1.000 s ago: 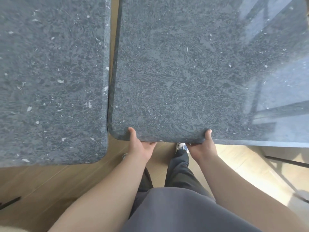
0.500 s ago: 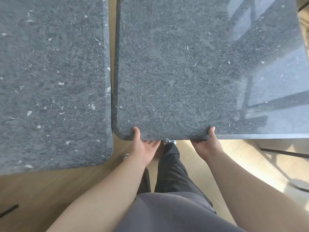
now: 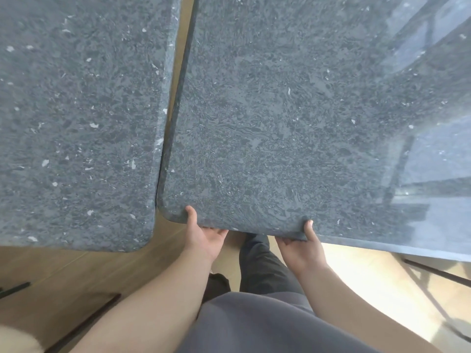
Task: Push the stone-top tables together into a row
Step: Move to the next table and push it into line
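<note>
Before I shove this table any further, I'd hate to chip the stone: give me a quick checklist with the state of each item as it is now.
1. Left hand has a grip on the right table edge, thumb on top: ok.
2. Right hand likewise, thumb on top: ok.
3. Gap to the left table even along its length: not ok, closed at the near corner, open at the far end.
4. Near edges level in a row: not ok, the left table reaches nearer to you.
5. Table legs free of obstacles on the floor: cannot tell, hidden under the tops.
</note>
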